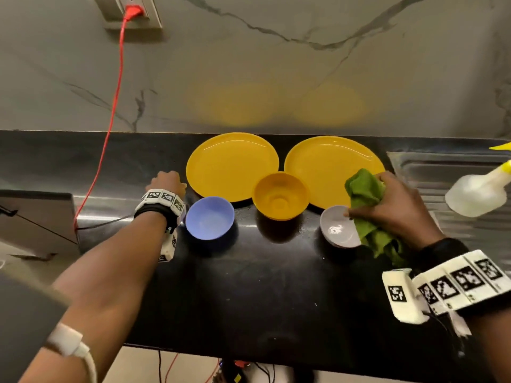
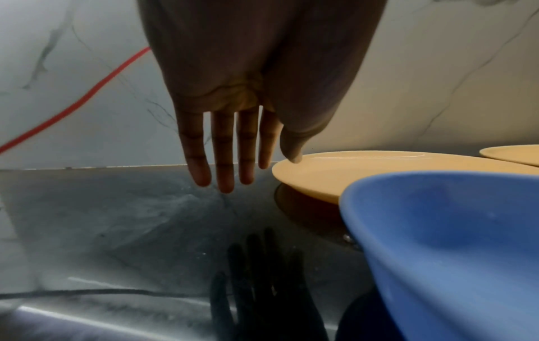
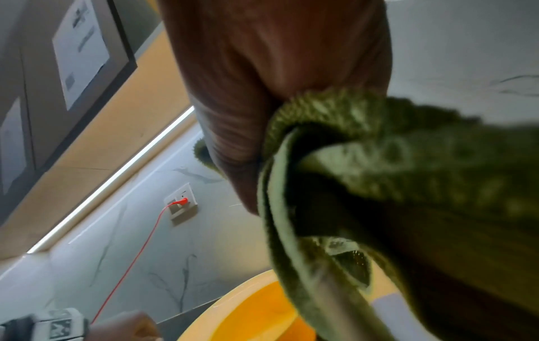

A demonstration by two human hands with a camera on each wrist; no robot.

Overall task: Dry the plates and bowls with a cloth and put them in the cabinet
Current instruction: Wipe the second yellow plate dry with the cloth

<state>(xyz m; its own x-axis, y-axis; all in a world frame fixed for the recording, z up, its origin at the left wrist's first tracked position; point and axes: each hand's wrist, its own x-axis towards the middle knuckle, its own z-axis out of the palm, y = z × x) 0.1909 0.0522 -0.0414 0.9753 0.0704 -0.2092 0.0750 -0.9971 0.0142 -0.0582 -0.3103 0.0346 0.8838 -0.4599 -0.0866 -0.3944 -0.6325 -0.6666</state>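
Note:
Two yellow plates, the left plate and the right plate, lie at the back of the black counter. In front of them stand a blue bowl, a yellow bowl and a grey bowl. My left hand hovers by the left plate's rim with fingers straight and the thumb tip touching that plate. My right hand grips a crumpled green cloth just over the grey bowl's right edge. The cloth fills the right wrist view.
A white spray bottle lies on the steel drainboard at the right. A red cable runs from a wall socket down to the counter's left side. An open grey drawer or door edge juts in at the left.

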